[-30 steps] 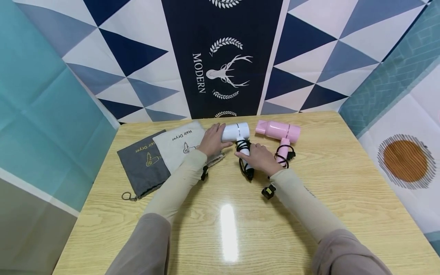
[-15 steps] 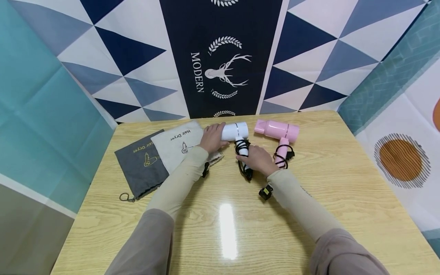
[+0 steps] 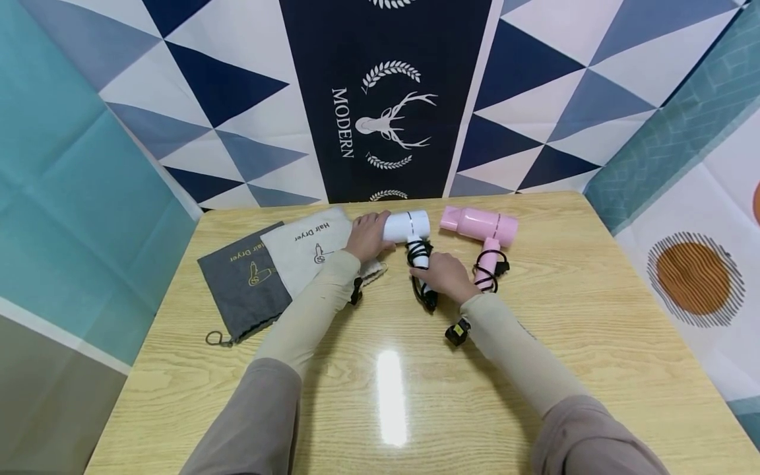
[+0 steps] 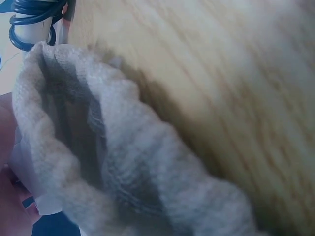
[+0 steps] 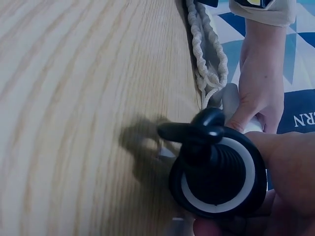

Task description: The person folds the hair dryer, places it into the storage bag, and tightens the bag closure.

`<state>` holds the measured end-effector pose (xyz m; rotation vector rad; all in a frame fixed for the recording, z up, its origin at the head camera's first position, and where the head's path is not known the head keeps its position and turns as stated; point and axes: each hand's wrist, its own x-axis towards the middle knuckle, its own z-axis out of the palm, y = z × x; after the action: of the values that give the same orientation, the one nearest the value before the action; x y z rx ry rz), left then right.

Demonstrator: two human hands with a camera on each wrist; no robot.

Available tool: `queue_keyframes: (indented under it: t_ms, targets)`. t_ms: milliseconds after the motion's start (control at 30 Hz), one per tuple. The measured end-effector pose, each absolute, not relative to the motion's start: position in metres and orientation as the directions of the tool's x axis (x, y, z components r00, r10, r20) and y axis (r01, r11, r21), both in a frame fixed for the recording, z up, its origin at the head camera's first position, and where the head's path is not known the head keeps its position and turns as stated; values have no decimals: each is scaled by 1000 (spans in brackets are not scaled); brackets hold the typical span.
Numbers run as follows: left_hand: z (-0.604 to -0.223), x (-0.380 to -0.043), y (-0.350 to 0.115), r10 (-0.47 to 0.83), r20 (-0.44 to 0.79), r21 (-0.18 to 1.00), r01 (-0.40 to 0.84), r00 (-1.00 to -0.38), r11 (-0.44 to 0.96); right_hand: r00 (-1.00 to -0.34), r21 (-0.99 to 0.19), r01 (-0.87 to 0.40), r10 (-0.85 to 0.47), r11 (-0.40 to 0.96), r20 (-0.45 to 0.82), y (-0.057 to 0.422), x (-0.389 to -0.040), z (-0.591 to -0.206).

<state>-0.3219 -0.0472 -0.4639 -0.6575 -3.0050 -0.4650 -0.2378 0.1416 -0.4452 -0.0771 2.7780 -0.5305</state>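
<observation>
White dryer (image 3: 419, 225) held two-handed, far side of the counter (image 3: 332, 402)

Its handle (image 3: 421, 262) is gripped by the right hand (image 3: 449, 274), the barrel's (image 3: 399, 229) left end by the left hand (image 3: 365, 237); barrel's laid crosswise, handle pointed back at the person. White bag's (image 3: 303, 247) parked just left, nearer the left hand.

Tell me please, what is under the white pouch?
The gray pouch lies partly under the white pouch; only its uncovered part shows. Anything else beneath is covered and cannot be seen.

Cloth-hung booth (image 3: 77, 198), printed hangings (image 3: 231, 66), wood-grain table (image 3: 463, 409)
</observation>
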Motion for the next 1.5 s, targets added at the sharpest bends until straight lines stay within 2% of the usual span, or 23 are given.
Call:
queue_keyframes:
  t_ms: [433, 667, 1500]
  targets:
    - [-450, -314, -44, 371, 102, 303, 384, -923, 872, -970, -419, -30, -127, 907, -205, 149, -233, -440]
    - [-444, -307, -47, 355, 155, 332, 387, -922, 860, -976, -448, -50, -139, 893, -168, 152, -230, -437]
    - [-436, -277, -53, 272, 296, 410, 379, -916, 830, -979, -532, -59, -154, 845, -136, 157, -211, -421]
